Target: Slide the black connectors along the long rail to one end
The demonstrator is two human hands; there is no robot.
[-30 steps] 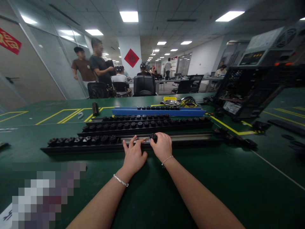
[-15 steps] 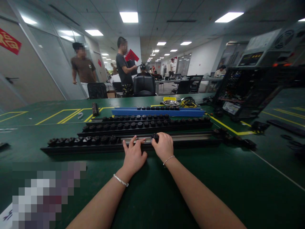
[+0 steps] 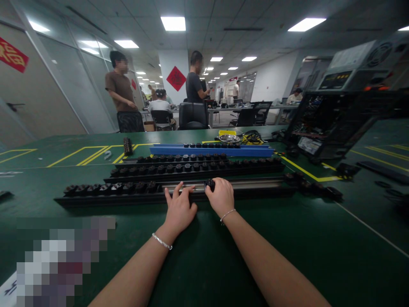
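Black piece [image 3: 210,184] farther right, in right hand [image 3: 221,196]

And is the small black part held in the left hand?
No, the right hand holds the small black part, while the left hand has spread fingers.

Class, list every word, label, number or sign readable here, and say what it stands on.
"福": red sign, far left.
Red diamond on the pillar: too blurred.
Pale label on the black case: too blurred.
Dark marks on the white item, lower left: unreadable.
Black rail, and black part in the right hand: no readable text.
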